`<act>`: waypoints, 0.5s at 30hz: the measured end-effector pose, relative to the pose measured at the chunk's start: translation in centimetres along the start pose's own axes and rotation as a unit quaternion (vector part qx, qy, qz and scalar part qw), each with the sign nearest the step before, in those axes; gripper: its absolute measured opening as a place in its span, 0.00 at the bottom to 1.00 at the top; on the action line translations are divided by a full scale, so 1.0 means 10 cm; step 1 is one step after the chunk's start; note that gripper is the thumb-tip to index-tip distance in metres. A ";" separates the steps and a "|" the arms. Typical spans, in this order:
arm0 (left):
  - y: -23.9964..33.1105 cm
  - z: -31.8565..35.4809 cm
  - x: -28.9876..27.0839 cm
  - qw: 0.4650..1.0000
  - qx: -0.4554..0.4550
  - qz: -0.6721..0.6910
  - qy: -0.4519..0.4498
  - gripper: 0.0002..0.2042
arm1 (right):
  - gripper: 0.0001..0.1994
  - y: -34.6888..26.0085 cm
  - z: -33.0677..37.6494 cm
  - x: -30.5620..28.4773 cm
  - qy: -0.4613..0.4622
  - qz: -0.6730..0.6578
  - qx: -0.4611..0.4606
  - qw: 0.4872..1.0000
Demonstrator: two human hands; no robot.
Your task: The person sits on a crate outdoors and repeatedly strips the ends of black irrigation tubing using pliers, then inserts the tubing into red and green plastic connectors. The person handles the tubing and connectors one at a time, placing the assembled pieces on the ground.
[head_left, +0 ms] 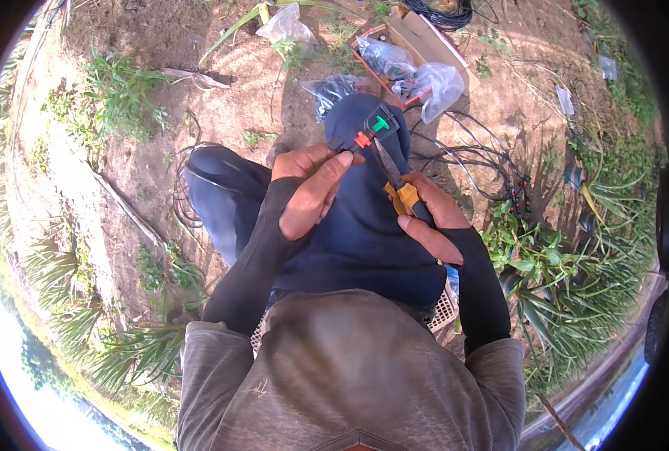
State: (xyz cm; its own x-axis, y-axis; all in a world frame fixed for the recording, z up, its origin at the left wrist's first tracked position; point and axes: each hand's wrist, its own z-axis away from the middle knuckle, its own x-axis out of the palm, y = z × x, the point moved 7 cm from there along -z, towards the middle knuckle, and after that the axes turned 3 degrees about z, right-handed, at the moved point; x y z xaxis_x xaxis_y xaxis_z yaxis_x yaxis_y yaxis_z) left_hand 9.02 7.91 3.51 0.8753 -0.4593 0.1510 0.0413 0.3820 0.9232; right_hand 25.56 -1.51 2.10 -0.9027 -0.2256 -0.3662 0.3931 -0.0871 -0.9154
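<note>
Over my raised knee, my left hand (313,186) pinches a small black plastic fitting (336,143) between thumb and fingers. A red piece (362,140) sits at its end, and a green piece (380,123) in a black frame lies just beyond. My right hand (436,216) is wrapped round the yellow-and-black handles of long-nosed pliers (387,164). The grey jaws point up and left, their tips beside the red and green pieces. Whether the tips touch them, I cannot tell.
An open cardboard box (424,45) with clear plastic bags stands ahead on bare soil. Another bag of dark parts (333,92) lies beside my knee. Coiled black tubing (473,150) is on the right, near leafy plants (526,252). A pale crate (443,312) shows beneath me.
</note>
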 end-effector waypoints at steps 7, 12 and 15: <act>-0.07 -0.01 0.05 0.999 -0.025 0.002 -0.029 0.14 | 0.23 0.01 -0.01 0.02 0.000 0.014 -0.011 1.000; -0.13 -0.04 0.06 0.998 -0.027 -0.002 -0.056 0.12 | 0.21 0.04 -0.01 0.05 0.001 0.009 0.000 1.000; -0.18 -0.05 0.08 0.997 -0.038 0.022 -0.064 0.12 | 0.20 0.05 -0.01 0.04 0.007 0.014 -0.006 1.000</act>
State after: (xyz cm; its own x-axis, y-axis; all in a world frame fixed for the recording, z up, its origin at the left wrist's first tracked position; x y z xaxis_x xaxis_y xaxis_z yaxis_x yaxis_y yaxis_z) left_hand 9.83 7.23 1.79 0.8085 -0.5378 0.2391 0.0445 0.4609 0.8863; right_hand 25.43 -1.57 1.46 -0.8933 -0.2146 -0.3948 0.4170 -0.0684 -0.9063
